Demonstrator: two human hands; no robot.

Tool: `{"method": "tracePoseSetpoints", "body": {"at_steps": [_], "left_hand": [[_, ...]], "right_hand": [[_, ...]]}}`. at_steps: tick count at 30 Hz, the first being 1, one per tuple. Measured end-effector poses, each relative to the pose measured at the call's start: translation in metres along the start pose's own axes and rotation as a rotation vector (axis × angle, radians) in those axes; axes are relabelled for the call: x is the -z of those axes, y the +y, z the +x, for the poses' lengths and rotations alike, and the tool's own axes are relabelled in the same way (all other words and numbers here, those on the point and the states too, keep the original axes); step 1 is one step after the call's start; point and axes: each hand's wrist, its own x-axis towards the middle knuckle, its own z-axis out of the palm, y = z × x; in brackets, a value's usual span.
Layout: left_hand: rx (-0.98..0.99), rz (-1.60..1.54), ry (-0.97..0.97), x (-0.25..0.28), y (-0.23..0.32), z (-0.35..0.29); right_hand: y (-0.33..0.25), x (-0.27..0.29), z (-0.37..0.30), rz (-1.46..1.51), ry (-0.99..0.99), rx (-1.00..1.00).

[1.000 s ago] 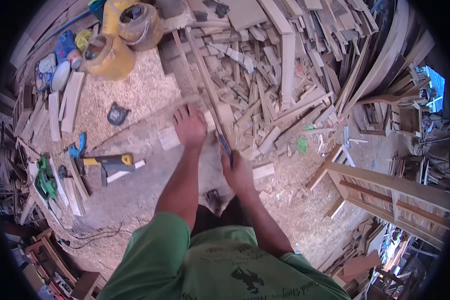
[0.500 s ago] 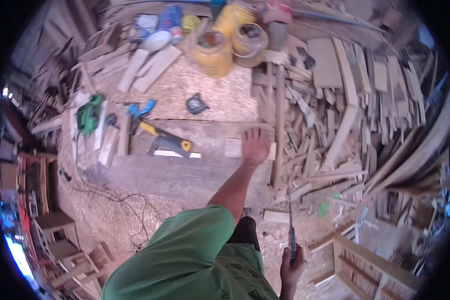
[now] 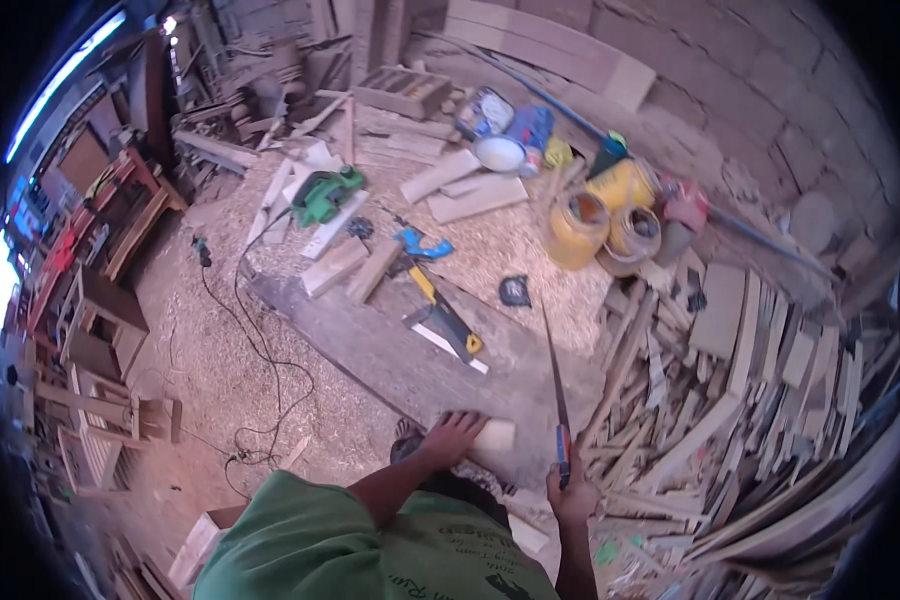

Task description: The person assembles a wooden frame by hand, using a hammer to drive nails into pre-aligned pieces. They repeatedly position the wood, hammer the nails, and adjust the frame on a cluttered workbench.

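Observation:
My left hand (image 3: 454,438) lies over one end of a short pale piece of wood (image 3: 494,435) at the near end of the bench, gripping it there with the fingers across it. In my right hand (image 3: 572,492) is a hand tool with a long, narrow, tapering blade (image 3: 556,375) and a blue and red handle; it points away from me, and its exact kind is hard to tell. Farther along the bench plank (image 3: 320,325) lies a handsaw (image 3: 444,315) with a yellow and black handle, beside a thin white strip (image 3: 440,342).
A green power planer (image 3: 328,194), a blue tool (image 3: 423,244) and a black tape measure (image 3: 515,291) lie beyond. Yellow buckets (image 3: 576,232) stand at the back. Offcuts (image 3: 710,400) pile up on the right. A black cord (image 3: 270,370) trails over shavings on the left.
The view has turned, so the bench runs slantwise. My left hand has come nearer my body with the wood piece. My right hand has raised the long-bladed tool beside the bench end.

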Motion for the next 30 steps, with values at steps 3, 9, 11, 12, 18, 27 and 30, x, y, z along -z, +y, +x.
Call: {"method": "tracePoseSetpoints", "body": {"at_steps": [3,9,11,12,18,27,30], "left_hand": [[0.079,-0.048,-0.028,0.036,-0.056,-0.046],[0.361,-0.009,0.068,0.095,-0.200,-0.065],[0.418,0.031,0.135,0.119,-0.260,-0.057],[0.443,0.060,0.189,0.125,-0.291,-0.050],[0.851,-0.082,0.587,0.188,-0.372,0.045],[0.944,-0.323,0.280,0.072,-0.309,-0.055],[1.064,-0.220,0.149,0.015,-0.245,-0.166]], "right_hand": [[-0.002,-0.032,0.033,-0.123,-0.097,0.116],[0.010,-0.119,0.035,-0.156,-0.072,0.096],[-0.012,-0.138,0.032,-0.197,-0.093,-0.039],[-0.020,-0.145,0.029,-0.221,-0.110,-0.100],[-0.080,-0.171,0.030,-0.306,-0.066,-0.298],[-0.076,-0.224,0.097,0.066,-0.523,0.274],[-0.046,-0.245,0.120,0.086,-0.555,0.613]]}}
